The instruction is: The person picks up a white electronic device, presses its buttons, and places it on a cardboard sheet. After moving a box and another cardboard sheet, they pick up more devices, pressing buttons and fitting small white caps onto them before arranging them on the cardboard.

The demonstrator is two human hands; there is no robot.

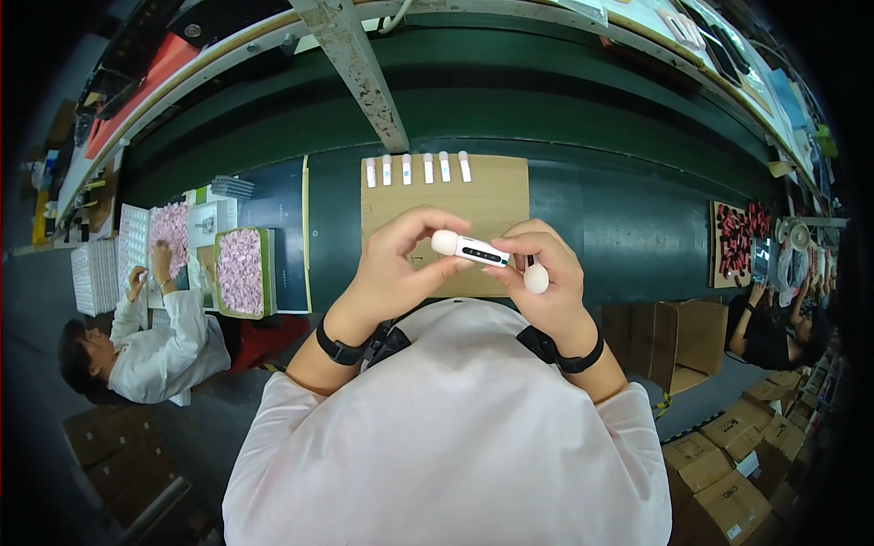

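Between my hands is a small white wand massager (477, 251) with a rounded pale head and a dark button panel facing up. My left hand (391, 264) grips it near the head, between thumb and fingers. At its other end, the thumb and forefinger of my right hand (557, 273) pinch the base. A second wand massager (535, 278) is also held in my right hand; its rounded head points toward me and its body is mostly hidden by fingers. Beyond my hands, several similar massagers (429, 168) lie in a row along the far edge of a cardboard sheet (387, 207).
The cardboard lies on a dark green bench (619, 227). A green-rimmed tray (270, 273) of pink pieces stands at left, near a person in white (173, 350). Red and black parts (731, 244) lie far right, with an open carton (687, 341) below. A metal post (360, 77) stands ahead.
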